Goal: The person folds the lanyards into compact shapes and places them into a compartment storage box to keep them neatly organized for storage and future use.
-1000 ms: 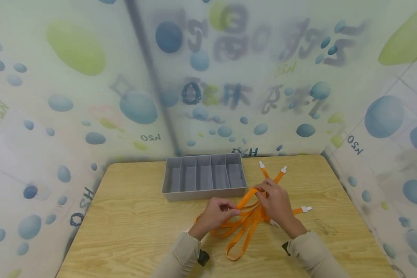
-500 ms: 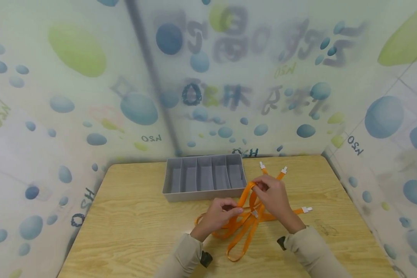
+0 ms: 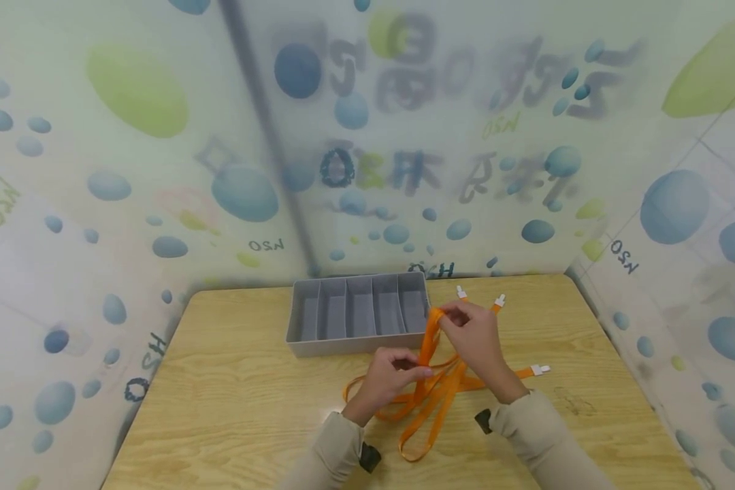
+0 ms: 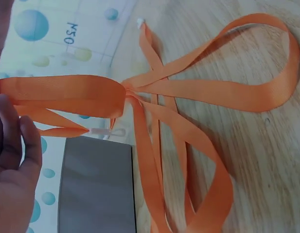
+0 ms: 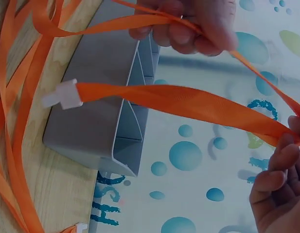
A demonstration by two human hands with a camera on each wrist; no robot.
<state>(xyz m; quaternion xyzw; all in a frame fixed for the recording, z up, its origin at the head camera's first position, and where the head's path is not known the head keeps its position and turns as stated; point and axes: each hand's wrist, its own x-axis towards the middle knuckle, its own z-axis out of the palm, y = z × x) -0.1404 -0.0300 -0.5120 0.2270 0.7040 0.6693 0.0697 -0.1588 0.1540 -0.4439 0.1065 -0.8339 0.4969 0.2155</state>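
So far, the left hand (image 3: 387, 378) and right hand (image 3: 476, 338) pinch one lifted orange strap (image 5: 188, 102); the other straps (image 4: 205, 91) lie jumbled on the table (image 3: 239, 388), not picked up.

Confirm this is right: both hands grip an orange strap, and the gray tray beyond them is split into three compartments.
Not right: the gray tray is split into five compartments, not three, as the head view shows. The rest stands: the left hand and right hand both grip an orange strap, with the tray beyond them.
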